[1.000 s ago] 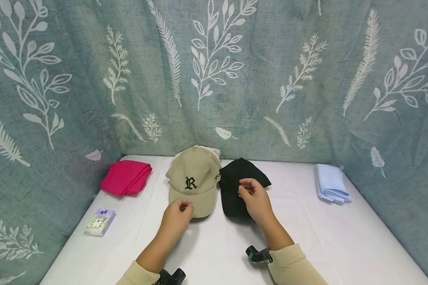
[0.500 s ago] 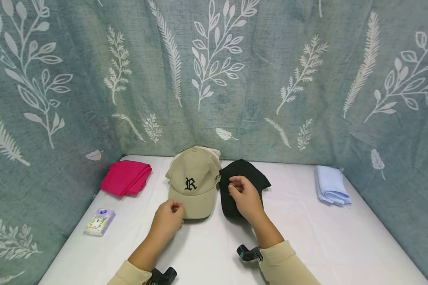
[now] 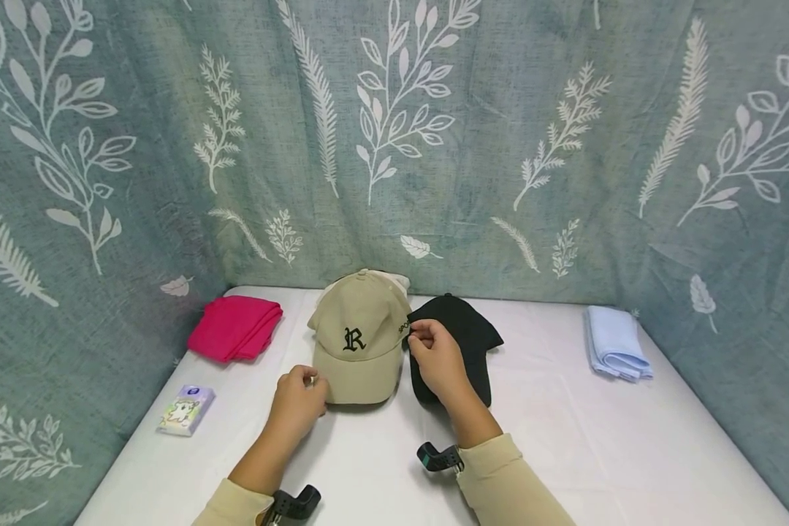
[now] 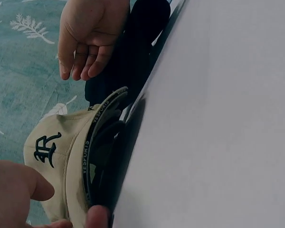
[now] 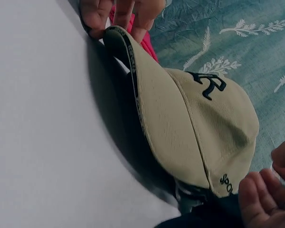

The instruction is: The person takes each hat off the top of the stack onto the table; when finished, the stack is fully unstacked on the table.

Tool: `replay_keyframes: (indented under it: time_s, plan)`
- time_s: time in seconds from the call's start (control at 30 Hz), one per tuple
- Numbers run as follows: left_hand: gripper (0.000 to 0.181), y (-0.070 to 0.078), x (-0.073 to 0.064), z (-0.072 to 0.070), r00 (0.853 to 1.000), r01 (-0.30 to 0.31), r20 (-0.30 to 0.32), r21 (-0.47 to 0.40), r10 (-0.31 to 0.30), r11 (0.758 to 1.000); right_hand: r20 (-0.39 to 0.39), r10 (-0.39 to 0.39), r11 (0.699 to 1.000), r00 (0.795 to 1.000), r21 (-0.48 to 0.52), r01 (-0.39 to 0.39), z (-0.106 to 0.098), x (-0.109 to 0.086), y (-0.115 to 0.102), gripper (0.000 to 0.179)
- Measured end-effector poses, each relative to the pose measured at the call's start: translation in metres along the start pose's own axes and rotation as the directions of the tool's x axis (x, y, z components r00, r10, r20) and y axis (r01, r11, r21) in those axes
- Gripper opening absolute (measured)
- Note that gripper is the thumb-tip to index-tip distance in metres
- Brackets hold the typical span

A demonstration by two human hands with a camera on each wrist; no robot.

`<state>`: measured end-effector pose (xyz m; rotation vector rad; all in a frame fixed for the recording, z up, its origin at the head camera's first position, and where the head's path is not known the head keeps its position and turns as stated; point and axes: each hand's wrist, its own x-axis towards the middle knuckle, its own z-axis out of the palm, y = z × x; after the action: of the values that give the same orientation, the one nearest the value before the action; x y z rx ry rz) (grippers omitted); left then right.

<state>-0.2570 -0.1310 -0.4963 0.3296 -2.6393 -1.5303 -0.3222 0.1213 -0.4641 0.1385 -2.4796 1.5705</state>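
Note:
A beige baseball cap (image 3: 358,380) with a black letter R faces front at the middle back of the table. At its brim's left corner is my left hand (image 3: 297,402), fingertips right at the edge; in the left wrist view the thumb and fingers of this left hand (image 4: 12,194) stand apart around that corner. Right of the beige cap lies a black cap (image 3: 467,336), partly hidden by my right hand (image 3: 442,361). That hand's bent fingers are beside the beige cap's right side and hold nothing; the right wrist view shows these fingers (image 5: 259,194) near the side lettering.
Behind the beige cap a whitish piece (image 3: 397,279) shows. Folded red cloth (image 3: 233,329) and a small tissue pack (image 3: 185,410) lie on the left, folded light blue cloth (image 3: 614,343) on the right. Patterned curtain (image 3: 473,248) surrounds the white table (image 3: 552,438).
Both hands have moved left: the left from the front of the beige brim to its left corner, the right across the black cap toward the beige cap's side. The caps stay put.

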Motion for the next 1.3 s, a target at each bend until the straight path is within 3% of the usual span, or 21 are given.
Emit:
replay_keyframes:
  time_s: [0.43, 0.67, 0.83, 0.97, 1.17, 1.3]
  plan:
    - [0.065, -0.009, 0.007, -0.003, 0.999, 0.034, 0.029, -0.059, -0.033, 0.998, -0.008, 0.11, 0.99, 0.994, -0.085, -0.111, 0.023, 0.002, -0.01, 0.037]
    - [0.066, -0.011, 0.007, 0.004, 0.999, 0.015, 0.046, -0.076, -0.012, 0.997, -0.018, 0.134, 0.978, 0.991, -0.159, -0.135, 0.034, -0.003, -0.015, 0.051]
    - [0.063, -0.009, 0.008, 0.001, 0.999, -0.027, 0.038, -0.028, 0.028, 0.999, -0.03, 0.135, 0.982, 0.99, -0.128, -0.137, 0.044, -0.005, -0.012, 0.057]
    - [0.055, -0.009, 0.006, 0.001, 0.998, -0.054, 0.028, 0.023, 0.053, 0.998, 0.013, 0.145, 0.985, 0.989, -0.097, -0.143, 0.048, -0.007, -0.007, 0.063]
    - [0.068, -0.009, 0.004, 0.002, 0.997, -0.073, 0.036, 0.08, 0.07, 0.994, 0.086, 0.154, 0.988, 0.984, -0.007, -0.154, 0.051, -0.008, -0.001, 0.072]
    - [0.07, -0.008, 0.005, 0.002, 0.996, -0.076, 0.045, 0.061, 0.073, 0.995, 0.092, 0.169, 0.983, 0.981, 0.05, -0.174, 0.052, -0.008, 0.001, 0.07]
